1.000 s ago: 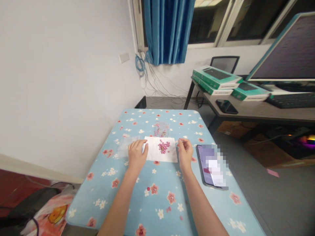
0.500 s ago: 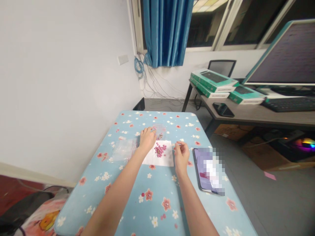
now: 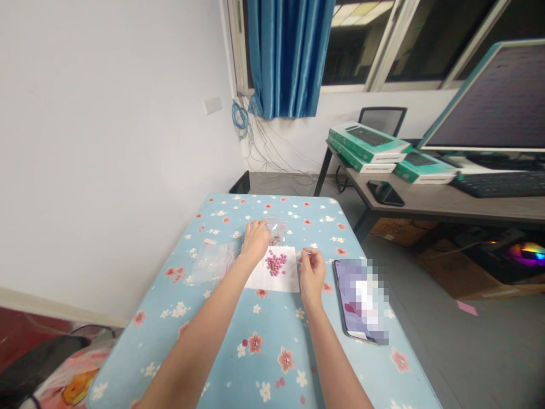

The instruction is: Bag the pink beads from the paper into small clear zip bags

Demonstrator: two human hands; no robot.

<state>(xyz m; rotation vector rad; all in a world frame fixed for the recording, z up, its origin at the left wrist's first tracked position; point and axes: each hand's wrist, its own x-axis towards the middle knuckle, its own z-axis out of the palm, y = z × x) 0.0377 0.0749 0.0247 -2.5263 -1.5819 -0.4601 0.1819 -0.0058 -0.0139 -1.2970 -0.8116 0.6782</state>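
A white sheet of paper (image 3: 284,285) lies on the table with a cluster of small pink tablets (image 3: 276,262) on it; one or two darker, greenish pieces sit among them. Beyond the sheet's far edge is a small clear plastic bag (image 3: 276,228) with some small pieces in or under it. My left hand (image 3: 256,241) is closed at that bag's left edge, its fingertips partly hidden. By the sheet's right edge, my right hand (image 3: 313,271) is closed in a pinch; whatever sits between its fingertips is too small to make out.
A larger clear plastic bag (image 3: 212,264) lies left of the sheet. To the right a phone (image 3: 351,307) rests on the flowered tablecloth (image 3: 238,363). A desk (image 3: 430,203) with green boxes (image 3: 370,142), a keyboard and a monitor stands at right; a wall (image 3: 128,142) borders the left.
The view has shifted very slightly. The small bag beyond the sheet shows a brighter glint and sits a little differently. Both hands stay in nearly the same places.
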